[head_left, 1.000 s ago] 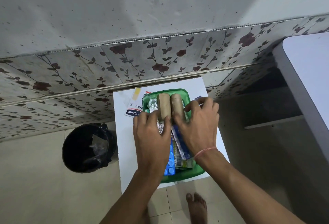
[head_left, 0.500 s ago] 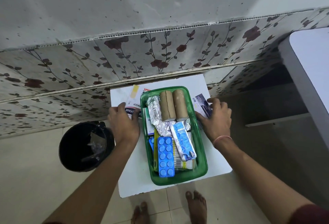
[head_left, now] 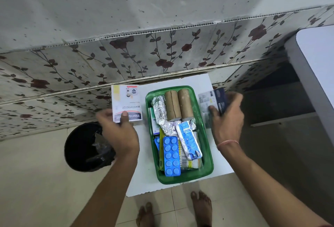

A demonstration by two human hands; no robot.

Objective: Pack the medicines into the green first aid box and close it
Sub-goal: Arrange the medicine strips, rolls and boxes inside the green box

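The green first aid box (head_left: 207, 156) stands uncovered on a small white table (head_left: 142, 176). Inside lie two brown bandage rolls (head_left: 179, 105), silver foil strips (head_left: 160, 113), a blue blister pack (head_left: 170, 156) and a blue-white sachet (head_left: 188, 141). My left hand (head_left: 117, 132) holds a white plaster box (head_left: 126, 100) lifted just left of the green box. My right hand (head_left: 226, 118) grips a dark blue and white medicine pack (head_left: 213, 100) at the box's right side. No lid is in view.
A black waste bin (head_left: 85, 147) stands on the floor left of the table. A floral-tiled wall (head_left: 162, 51) runs behind it. A grey-white table edge (head_left: 314, 75) juts in at the right. My bare feet (head_left: 200, 207) are below the table's front edge.
Both hands left the box's middle and moved out to its sides. The left one has picked up the white plaster box, the right one the dark blue pack.
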